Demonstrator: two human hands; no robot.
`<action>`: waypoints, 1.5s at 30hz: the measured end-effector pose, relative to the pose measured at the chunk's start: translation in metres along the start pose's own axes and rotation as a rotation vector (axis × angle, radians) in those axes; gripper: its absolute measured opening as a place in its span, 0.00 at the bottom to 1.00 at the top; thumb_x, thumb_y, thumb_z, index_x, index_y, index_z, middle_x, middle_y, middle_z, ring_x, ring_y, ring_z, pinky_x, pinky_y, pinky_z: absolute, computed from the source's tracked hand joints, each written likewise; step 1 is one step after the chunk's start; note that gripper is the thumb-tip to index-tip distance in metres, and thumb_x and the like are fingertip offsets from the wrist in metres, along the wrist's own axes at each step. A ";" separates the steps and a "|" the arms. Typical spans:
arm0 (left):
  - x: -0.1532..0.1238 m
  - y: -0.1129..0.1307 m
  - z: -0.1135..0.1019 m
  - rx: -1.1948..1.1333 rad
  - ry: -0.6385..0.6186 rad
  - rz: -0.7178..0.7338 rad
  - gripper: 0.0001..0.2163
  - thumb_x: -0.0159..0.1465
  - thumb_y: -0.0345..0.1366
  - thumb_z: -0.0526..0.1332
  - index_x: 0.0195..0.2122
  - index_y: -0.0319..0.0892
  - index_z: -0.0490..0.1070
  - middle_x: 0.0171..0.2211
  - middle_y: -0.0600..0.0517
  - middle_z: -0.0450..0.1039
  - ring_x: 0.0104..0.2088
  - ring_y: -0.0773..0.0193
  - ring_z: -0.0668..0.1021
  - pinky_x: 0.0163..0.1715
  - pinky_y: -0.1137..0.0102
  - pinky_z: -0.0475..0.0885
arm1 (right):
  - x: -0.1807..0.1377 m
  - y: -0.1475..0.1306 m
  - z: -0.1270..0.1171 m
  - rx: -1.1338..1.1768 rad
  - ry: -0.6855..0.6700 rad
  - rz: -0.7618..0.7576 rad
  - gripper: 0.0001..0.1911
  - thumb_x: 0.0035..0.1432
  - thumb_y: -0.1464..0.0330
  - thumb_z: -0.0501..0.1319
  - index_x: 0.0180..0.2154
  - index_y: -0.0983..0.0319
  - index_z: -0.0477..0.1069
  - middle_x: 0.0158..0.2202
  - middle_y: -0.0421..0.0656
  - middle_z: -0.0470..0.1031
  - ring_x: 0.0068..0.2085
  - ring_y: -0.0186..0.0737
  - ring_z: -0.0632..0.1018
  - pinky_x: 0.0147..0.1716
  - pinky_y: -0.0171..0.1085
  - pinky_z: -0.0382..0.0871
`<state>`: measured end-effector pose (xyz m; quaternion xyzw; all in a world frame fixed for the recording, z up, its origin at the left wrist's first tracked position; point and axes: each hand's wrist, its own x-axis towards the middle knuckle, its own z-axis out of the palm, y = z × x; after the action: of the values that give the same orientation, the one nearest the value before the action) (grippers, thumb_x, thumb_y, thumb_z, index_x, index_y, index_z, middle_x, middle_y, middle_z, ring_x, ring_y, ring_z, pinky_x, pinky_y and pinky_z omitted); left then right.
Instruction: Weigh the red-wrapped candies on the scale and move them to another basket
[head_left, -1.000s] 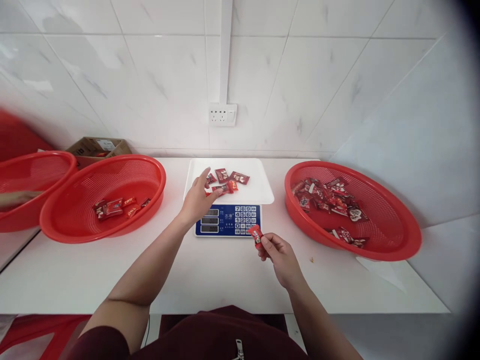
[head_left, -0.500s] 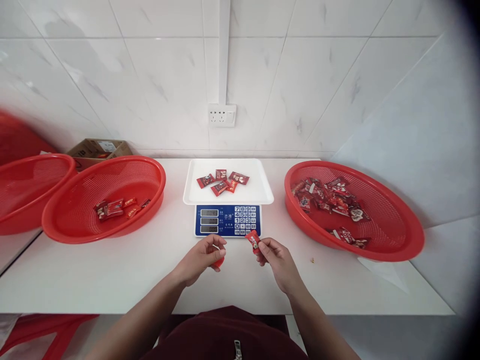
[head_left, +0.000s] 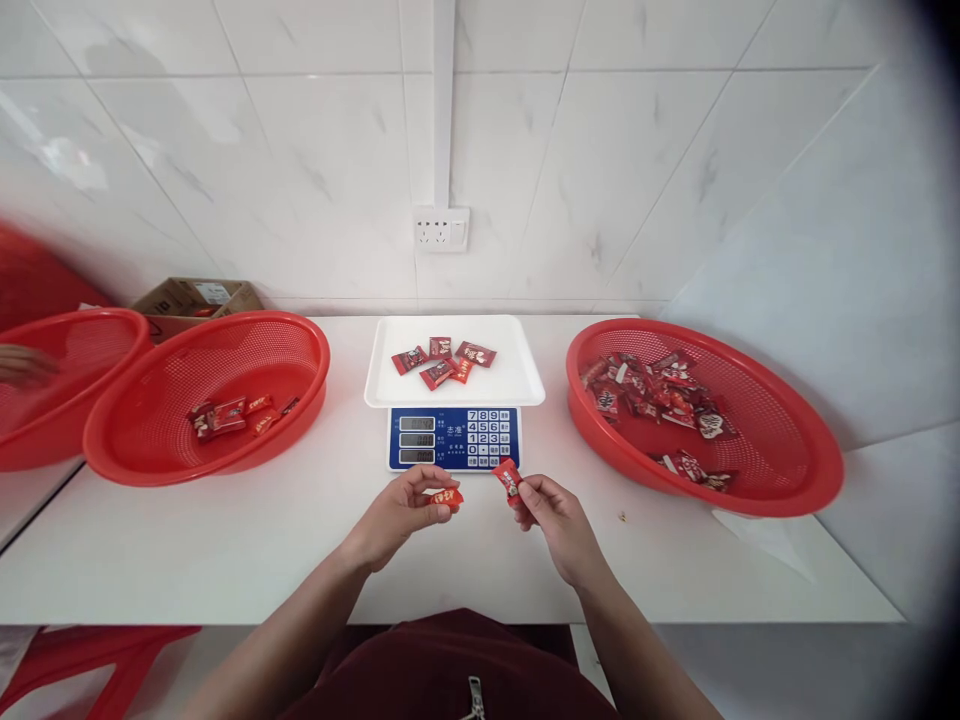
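- White table (head_left: 480, 590): spans the lower half of the frame.
- First red basket (head_left: 814, 480): right of frame; a pile of packets (head_left: 675, 400) inside, mostly at its left.
- Second red basket (head_left: 150, 465): left of frame; a small cluster of packets (head_left: 227, 412) inside.
- Third red basket (head_left: 75, 430): cut by the left edge.
- Scale (head_left: 454, 452): centre, panel toward the wearer, white tray (head_left: 510, 385) on top.
- Carton (head_left: 169, 300): open, behind the second red basket.
- Left hand (head_left: 401, 510): lower centre, closed in a pinch on an orange-red packet (head_left: 448, 496), long axis roughly across the frame.
- Right hand (head_left: 553, 510): lower centre-right, pinching a red packet (head_left: 508, 475), long axis tilted from upper left to lower right. The two held packets face each other, near but apart.
- Co-worker's hand (head_left: 22, 365): far left, blurred; whether it holds anything cannot be told.
- Five loose packets (head_left: 476, 353): on the tray, up-frame of both hands, beyond the panel; the orange-red packet sits almost straight below them, so the left hand's load is the better lined up.
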<state>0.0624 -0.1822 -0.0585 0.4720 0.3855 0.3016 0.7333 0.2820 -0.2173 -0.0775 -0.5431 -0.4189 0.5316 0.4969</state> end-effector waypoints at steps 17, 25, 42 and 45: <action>0.001 -0.047 0.011 0.328 -0.086 -0.085 0.10 0.55 0.32 0.58 0.39 0.41 0.69 0.30 0.54 0.69 0.27 0.70 0.68 0.28 0.73 0.64 | 0.018 -0.030 0.005 0.016 0.012 -0.125 0.14 0.52 0.56 0.61 0.27 0.60 0.70 0.22 0.39 0.70 0.24 0.34 0.70 0.23 0.34 0.65; 0.003 -0.055 0.009 0.290 -0.086 -0.071 0.11 0.55 0.34 0.60 0.40 0.41 0.67 0.36 0.52 0.69 0.27 0.70 0.69 0.29 0.72 0.67 | 0.046 -0.072 0.017 -0.225 0.234 -0.498 0.14 0.56 0.56 0.57 0.32 0.60 0.71 0.26 0.42 0.73 0.27 0.39 0.73 0.28 0.38 0.68; -0.006 -0.031 0.012 0.233 -0.015 0.040 0.13 0.57 0.36 0.61 0.44 0.43 0.63 0.40 0.50 0.66 0.33 0.68 0.72 0.35 0.70 0.68 | -0.002 0.000 0.019 -0.423 -0.330 -0.043 0.18 0.55 0.57 0.57 0.45 0.57 0.71 0.33 0.42 0.75 0.31 0.39 0.74 0.30 0.38 0.67; -0.003 -0.034 0.023 0.307 0.001 0.100 0.15 0.58 0.36 0.60 0.46 0.45 0.61 0.42 0.50 0.63 0.32 0.68 0.72 0.34 0.69 0.68 | -0.012 0.015 0.023 -0.277 -0.373 0.086 0.17 0.54 0.55 0.57 0.37 0.61 0.71 0.29 0.41 0.73 0.27 0.36 0.73 0.24 0.34 0.67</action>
<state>0.0831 -0.2081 -0.0828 0.5969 0.4037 0.2755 0.6363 0.2574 -0.2292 -0.0894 -0.5159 -0.5489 0.5810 0.3082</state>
